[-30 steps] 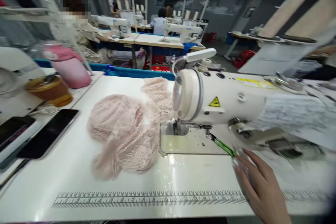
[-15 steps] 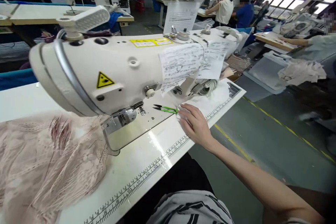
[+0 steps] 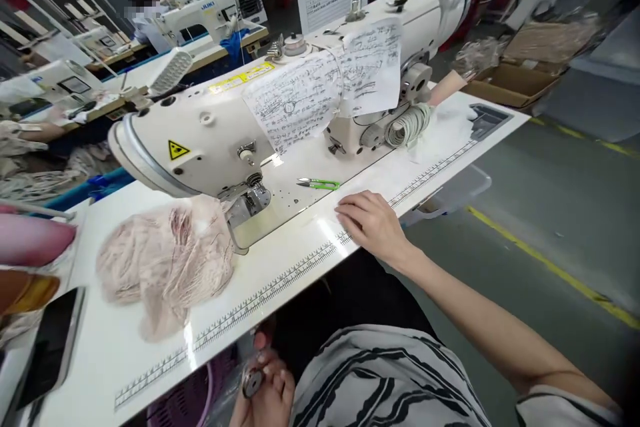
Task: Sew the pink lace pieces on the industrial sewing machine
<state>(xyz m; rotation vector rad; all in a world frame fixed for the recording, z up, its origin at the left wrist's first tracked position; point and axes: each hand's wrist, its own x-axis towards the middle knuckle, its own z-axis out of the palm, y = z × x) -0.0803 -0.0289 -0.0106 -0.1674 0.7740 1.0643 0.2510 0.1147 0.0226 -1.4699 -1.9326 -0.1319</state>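
- The white sewing table (image 3: 110, 353) spreads under my right hand (image 3: 370, 223); my left hand (image 3: 270, 383) is below its near edge, with a ruler scale (image 3: 280, 290) printed along that edge and running in under my right hand.
- The white sewing machine (image 3: 215, 153) stands on the table, beyond both my hands.
- The pale pink lace garment (image 3: 170, 260) lies bunched well to the left of my right hand, up and to the left of my left hand, near the needle end of the machine.
- Two handwritten sheets (image 3: 295, 100) hang over the machine arm, beyond my right fingertips.
- A purple basket (image 3: 173, 410), partly hidden by the table, sits left of my left hand.
- My right fingers lie bent and close together, resting on the table; I cannot tell whether they pinch anything.
- My left thumb and fingers pinch a bobbin-like metal disc (image 3: 253, 383).
- A phone (image 3: 53, 347) lies flat, far left of my hands.
- Green-handled thread snips (image 3: 318, 183) lie just beyond my right fingertips, apart from them, blades pointing left.
- The disc, smallest of all, shows its round face between my left fingers.
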